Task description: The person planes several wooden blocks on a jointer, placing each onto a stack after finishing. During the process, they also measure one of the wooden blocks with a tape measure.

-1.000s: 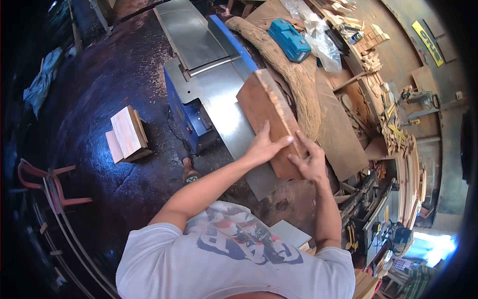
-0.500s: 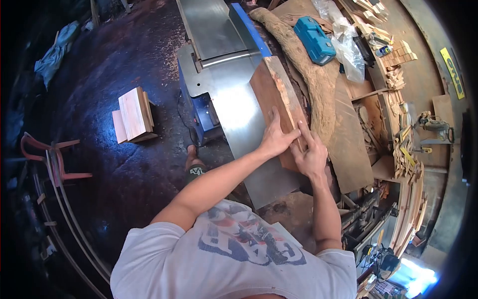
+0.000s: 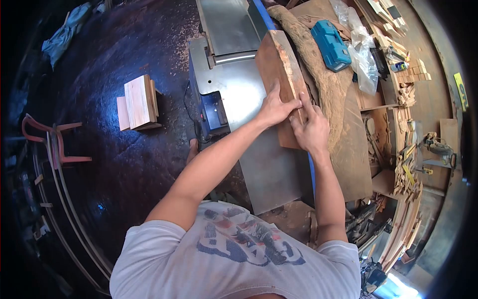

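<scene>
A thick wooden board (image 3: 271, 65) stands on its edge on the steel table (image 3: 271, 172) of a jointer, against the blue fence (image 3: 261, 14). Its far end reaches beside the cutter slot (image 3: 235, 57). My left hand (image 3: 274, 107) presses the board's near face, with its thumb over the top edge. Around the top edge and rear side, closer to the board's back end, my right hand (image 3: 311, 128) grips it. The two hands nearly touch. The board's bottom edge is partly hidden by my left hand and forearm.
Several stacked boards (image 3: 140, 102) sit on the dark floor at left, near a red plastic chair frame (image 3: 59, 142). Right of the jointer lie a long rough log (image 3: 326, 82), a teal tool case (image 3: 331, 46) and shelves of wood offcuts (image 3: 406, 149).
Both hands have pushed the board forward along the fence, so its far end is now past the cutter slot's line. My view has shifted slightly.
</scene>
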`<move>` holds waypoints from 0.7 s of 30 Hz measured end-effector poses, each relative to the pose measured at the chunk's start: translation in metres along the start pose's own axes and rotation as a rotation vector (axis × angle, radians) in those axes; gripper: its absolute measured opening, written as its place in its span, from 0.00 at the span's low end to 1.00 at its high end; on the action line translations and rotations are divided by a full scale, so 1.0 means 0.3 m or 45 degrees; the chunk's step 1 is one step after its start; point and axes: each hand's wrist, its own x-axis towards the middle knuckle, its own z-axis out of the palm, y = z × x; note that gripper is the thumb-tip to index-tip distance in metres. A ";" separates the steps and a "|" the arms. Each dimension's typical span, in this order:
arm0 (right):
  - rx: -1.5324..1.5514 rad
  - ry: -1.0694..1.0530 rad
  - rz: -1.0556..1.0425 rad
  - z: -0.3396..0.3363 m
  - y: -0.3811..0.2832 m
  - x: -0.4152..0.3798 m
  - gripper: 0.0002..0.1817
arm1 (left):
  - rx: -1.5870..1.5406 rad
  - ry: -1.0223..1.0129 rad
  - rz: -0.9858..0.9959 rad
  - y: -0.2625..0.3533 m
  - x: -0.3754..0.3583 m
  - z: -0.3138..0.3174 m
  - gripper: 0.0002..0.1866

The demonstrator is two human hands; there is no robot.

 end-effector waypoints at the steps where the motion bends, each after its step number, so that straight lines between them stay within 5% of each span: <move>1: -0.002 -0.004 0.004 0.000 -0.005 0.010 0.40 | -0.019 -0.003 0.000 0.002 0.012 -0.008 0.66; 21: -0.002 -0.062 0.117 0.016 -0.062 0.161 0.37 | -0.161 -0.047 0.031 -0.017 0.168 -0.086 0.67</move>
